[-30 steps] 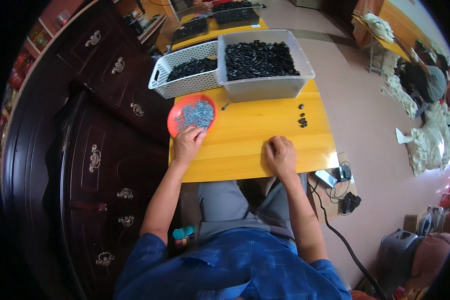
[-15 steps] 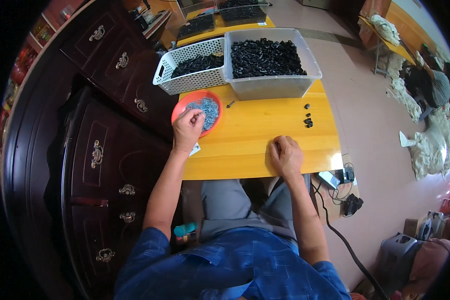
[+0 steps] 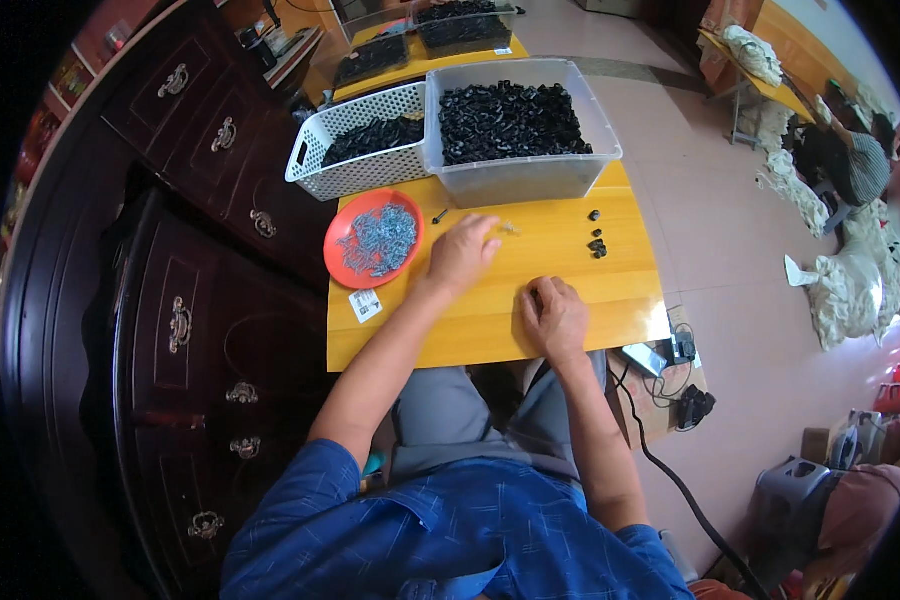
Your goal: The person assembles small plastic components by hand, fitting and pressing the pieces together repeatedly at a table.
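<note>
My left hand [image 3: 463, 254] reaches over the yellow table, slightly blurred, with thumb and forefinger apart. Just beyond its fingertips are a few small shiny screws [image 3: 510, 228]. To its left, an orange-red plate [image 3: 333, 262] holds a heap of silvery screws [image 3: 382, 240]. My right hand [image 3: 556, 314] rests near the table's front edge with curled fingers; something dark shows at them, too hidden to name. Several small black parts [image 3: 597, 246] lie beyond it to the right. One dark screw-like piece [image 3: 440, 216] lies beside the plate.
A white perforated basket [image 3: 360, 178] and a clear plastic bin [image 3: 530, 182], both with black parts, stand at the table's far side. A white label [image 3: 365, 305] lies below the plate. Dark drawers [image 3: 185, 330] stand at left; a cable [image 3: 670, 465] runs at right.
My left hand has moved right from above the plate to the middle of the table, and small screws now show by its fingertips. My right hand stays curled in place. The view has shifted slightly.
</note>
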The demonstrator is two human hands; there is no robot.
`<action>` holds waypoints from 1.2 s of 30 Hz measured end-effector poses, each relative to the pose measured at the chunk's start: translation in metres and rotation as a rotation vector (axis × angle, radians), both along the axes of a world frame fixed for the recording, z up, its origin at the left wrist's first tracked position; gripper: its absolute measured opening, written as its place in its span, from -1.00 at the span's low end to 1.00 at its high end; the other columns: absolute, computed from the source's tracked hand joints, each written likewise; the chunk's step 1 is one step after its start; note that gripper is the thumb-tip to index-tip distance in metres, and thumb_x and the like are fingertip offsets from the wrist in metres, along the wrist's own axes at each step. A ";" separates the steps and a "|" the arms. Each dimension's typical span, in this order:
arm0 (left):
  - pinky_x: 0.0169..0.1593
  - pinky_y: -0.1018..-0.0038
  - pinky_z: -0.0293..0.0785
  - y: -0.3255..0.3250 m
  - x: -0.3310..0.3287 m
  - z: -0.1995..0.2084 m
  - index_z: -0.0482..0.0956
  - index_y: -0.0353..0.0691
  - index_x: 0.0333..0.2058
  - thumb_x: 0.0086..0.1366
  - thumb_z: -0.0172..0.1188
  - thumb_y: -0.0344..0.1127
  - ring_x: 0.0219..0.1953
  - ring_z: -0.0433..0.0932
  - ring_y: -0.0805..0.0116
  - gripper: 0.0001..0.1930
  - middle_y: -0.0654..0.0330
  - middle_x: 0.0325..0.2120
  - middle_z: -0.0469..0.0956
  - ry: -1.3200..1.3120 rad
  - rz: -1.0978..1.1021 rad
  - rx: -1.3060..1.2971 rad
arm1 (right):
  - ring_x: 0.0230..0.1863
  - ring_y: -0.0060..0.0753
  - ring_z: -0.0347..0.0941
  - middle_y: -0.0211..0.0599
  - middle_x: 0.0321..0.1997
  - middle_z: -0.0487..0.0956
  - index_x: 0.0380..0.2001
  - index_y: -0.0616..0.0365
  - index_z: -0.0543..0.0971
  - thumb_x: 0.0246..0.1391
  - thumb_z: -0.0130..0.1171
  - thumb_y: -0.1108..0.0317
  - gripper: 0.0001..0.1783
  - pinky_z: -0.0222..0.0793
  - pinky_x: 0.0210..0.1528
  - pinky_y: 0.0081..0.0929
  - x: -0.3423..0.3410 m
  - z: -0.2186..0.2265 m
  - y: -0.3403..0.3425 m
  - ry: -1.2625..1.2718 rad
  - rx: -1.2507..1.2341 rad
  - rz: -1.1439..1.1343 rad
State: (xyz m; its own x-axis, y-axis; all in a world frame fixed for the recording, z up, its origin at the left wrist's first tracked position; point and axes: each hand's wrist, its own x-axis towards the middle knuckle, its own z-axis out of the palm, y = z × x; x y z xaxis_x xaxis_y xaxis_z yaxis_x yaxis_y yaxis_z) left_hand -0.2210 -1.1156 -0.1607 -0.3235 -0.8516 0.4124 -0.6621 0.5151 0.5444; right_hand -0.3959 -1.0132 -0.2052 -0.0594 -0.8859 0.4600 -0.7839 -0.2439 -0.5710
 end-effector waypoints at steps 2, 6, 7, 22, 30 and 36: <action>-0.03 0.16 0.51 0.011 -0.005 -0.018 0.59 -0.22 -0.08 0.18 0.29 -0.31 -0.09 0.56 -0.02 -0.68 0.04 -0.12 0.57 -0.046 -0.019 0.179 | -0.29 0.00 0.51 -0.12 -0.40 0.54 -0.37 0.11 0.52 0.06 0.25 0.26 -0.82 0.43 -0.20 -0.17 0.001 0.000 -0.001 0.000 0.015 -0.015; -0.01 0.18 0.49 0.028 -0.008 -0.035 0.60 -0.22 -0.12 0.15 0.29 -0.33 -0.09 0.54 0.00 -0.70 0.08 -0.16 0.57 -0.116 -0.058 -0.084 | -0.32 -0.01 0.50 -0.13 -0.43 0.52 -0.39 0.10 0.51 0.05 0.25 0.27 -0.83 0.42 -0.24 -0.16 0.000 -0.002 -0.002 -0.008 -0.013 -0.007; 0.00 0.19 0.48 0.029 -0.008 -0.036 0.61 -0.22 -0.13 0.13 0.29 -0.34 -0.10 0.53 0.02 -0.70 0.09 -0.17 0.56 -0.109 -0.052 -0.100 | -0.33 -0.01 0.50 -0.14 -0.44 0.52 -0.39 0.10 0.51 0.05 0.25 0.27 -0.83 0.42 -0.26 -0.15 0.000 -0.002 -0.002 -0.012 -0.039 -0.003; -0.08 0.05 0.52 -0.005 -0.034 -0.025 0.54 -0.20 0.00 0.22 0.24 -0.28 -0.13 0.58 -0.12 -0.64 -0.02 -0.16 0.58 -0.060 -0.055 0.031 | -0.36 0.00 0.50 -0.11 -0.45 0.52 -0.42 0.11 0.50 0.05 0.24 0.26 -0.82 0.42 -0.29 -0.14 -0.001 -0.003 -0.002 -0.019 -0.015 0.005; -0.08 0.11 0.54 -0.048 -0.067 -0.032 0.52 -0.08 0.12 0.27 0.21 -0.16 -0.15 0.60 -0.07 -0.56 -0.02 -0.17 0.60 -0.264 0.024 0.029 | -0.35 -0.01 0.51 -0.14 -0.45 0.54 -0.38 0.11 0.55 0.04 0.26 0.27 -0.83 0.44 -0.26 -0.17 -0.002 -0.003 -0.002 -0.023 -0.006 -0.027; -0.17 0.19 0.56 -0.055 -0.060 -0.043 0.66 -0.06 -0.15 0.26 0.21 -0.22 -0.24 0.62 0.02 -0.79 0.12 -0.29 0.61 -0.182 0.002 0.007 | -0.35 0.00 0.50 -0.13 -0.45 0.53 -0.38 0.12 0.53 0.05 0.25 0.27 -0.83 0.42 -0.25 -0.17 -0.002 -0.002 -0.003 -0.034 0.009 -0.010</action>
